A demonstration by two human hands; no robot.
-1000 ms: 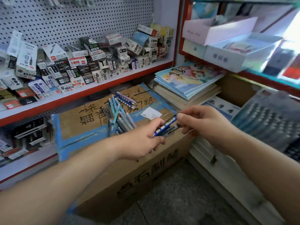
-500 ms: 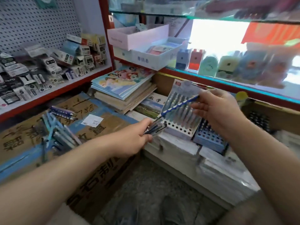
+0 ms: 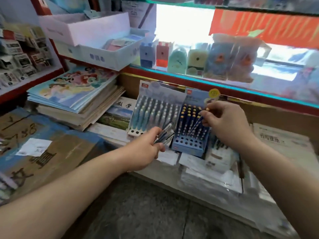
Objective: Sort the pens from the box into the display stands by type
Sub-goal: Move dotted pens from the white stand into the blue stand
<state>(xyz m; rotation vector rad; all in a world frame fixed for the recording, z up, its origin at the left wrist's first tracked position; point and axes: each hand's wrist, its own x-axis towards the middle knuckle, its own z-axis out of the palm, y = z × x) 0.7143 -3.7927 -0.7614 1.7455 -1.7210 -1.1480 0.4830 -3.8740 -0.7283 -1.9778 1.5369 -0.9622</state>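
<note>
Two pen display stands sit side by side on the low shelf. The pale stand (image 3: 153, 114) on the left holds rows of light blue and white pens. The dark blue stand (image 3: 189, 144) on the right holds blue dotted pens and has open holes in its front rows. My right hand (image 3: 226, 125) pinches one blue dotted pen (image 3: 198, 120) and holds it tilted over the dark blue stand. My left hand (image 3: 146, 150) grips a small bunch of pens (image 3: 164, 134) just in front of the pale stand.
The taped cardboard box (image 3: 51, 149) lies at the left, its loose pens barely visible at the frame edge. A stack of picture books (image 3: 74, 94) sits behind it. White paper packs (image 3: 207, 169) lie under the stands. A glass shelf (image 3: 224, 83) with small items runs above.
The view has swung right from the box to the stands. My right hand carried the single blue pen from the bunch to over the dark blue stand. My left hand followed with the bunch.
</note>
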